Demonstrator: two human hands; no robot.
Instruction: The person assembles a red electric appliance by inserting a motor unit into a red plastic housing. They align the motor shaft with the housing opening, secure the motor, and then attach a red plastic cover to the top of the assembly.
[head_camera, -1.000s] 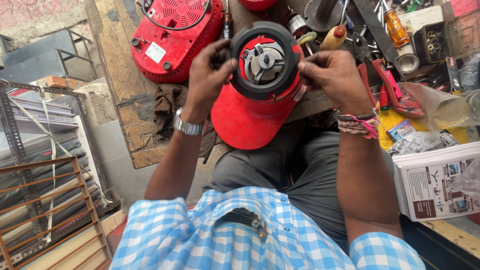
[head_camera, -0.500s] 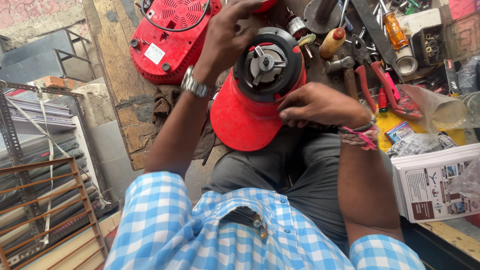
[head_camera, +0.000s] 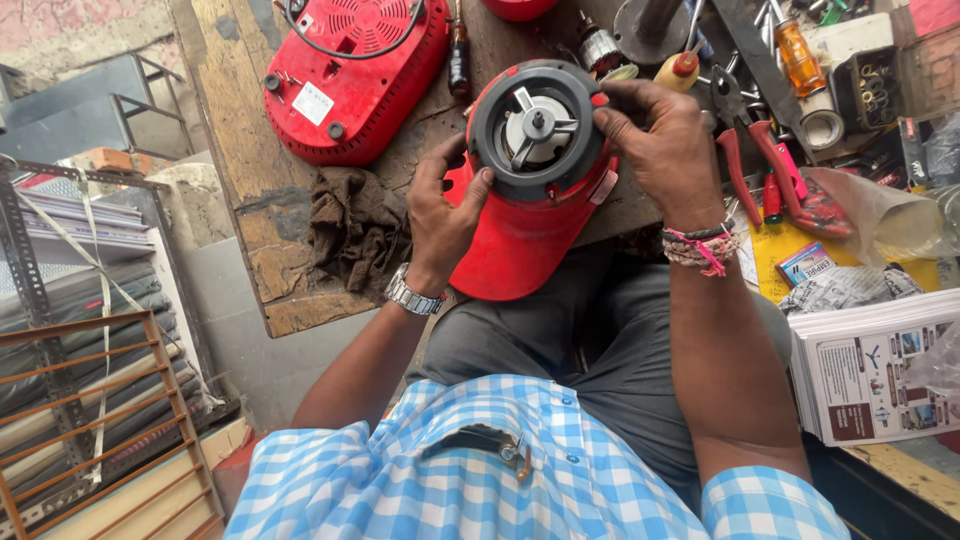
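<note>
Centre frame, overhanging the worn wooden tabletop (head_camera: 300, 260) edge: glossy red mixer base (head_camera: 520, 215) with round black collar and metal coupler. Left hand (head_camera: 445, 215) clamped on its side, right hand (head_camera: 665, 150) gripping the collar rim. Crowded by tools right, crumpled brown rag (head_camera: 350, 225) left.

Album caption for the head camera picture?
Both hands, left hand and right hand, grip a red mixer base at a cluttered workbench.

red mixer base (head_camera: 530, 220) – black ring, silver hub | shirt (head_camera: 450, 470) – blue-white check | cloth (head_camera: 350, 225) brown
</note>
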